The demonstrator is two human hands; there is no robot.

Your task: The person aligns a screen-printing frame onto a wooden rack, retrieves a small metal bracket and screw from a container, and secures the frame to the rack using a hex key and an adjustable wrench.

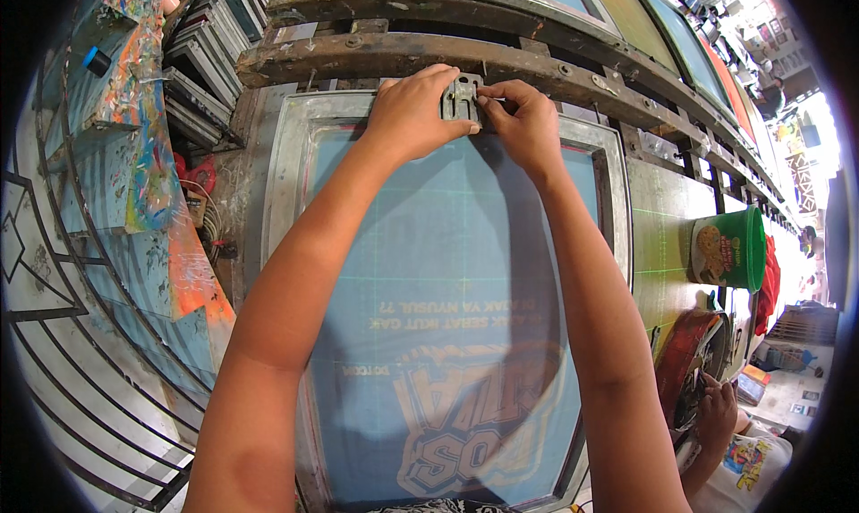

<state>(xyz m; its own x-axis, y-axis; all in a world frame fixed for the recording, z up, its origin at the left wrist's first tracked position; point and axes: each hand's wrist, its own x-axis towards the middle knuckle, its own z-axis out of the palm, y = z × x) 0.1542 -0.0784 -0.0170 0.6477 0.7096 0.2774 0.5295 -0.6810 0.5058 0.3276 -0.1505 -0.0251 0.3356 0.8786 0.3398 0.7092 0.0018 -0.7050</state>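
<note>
A blue printing screen [447, 271] in a grey metal frame [288, 155] lies flat on the long table, with a pale mirrored design on its mesh. At the middle of the frame's far edge sits a small grey metal clamp [460, 98], against a rusty metal rail [358, 55]. My left hand [413, 110] grips the clamp from the left, fingers curled over it. My right hand [523, 119] pinches the clamp's right side. Both forearms stretch across the screen.
A green tin [729, 249] stands on the table to the right. Another person's hand [716, 414] holds a dark red thing at the lower right. Stacked frames [201, 56] and paint-splashed boards [148, 155] are at the left. More screens [689, 47] line the table beyond.
</note>
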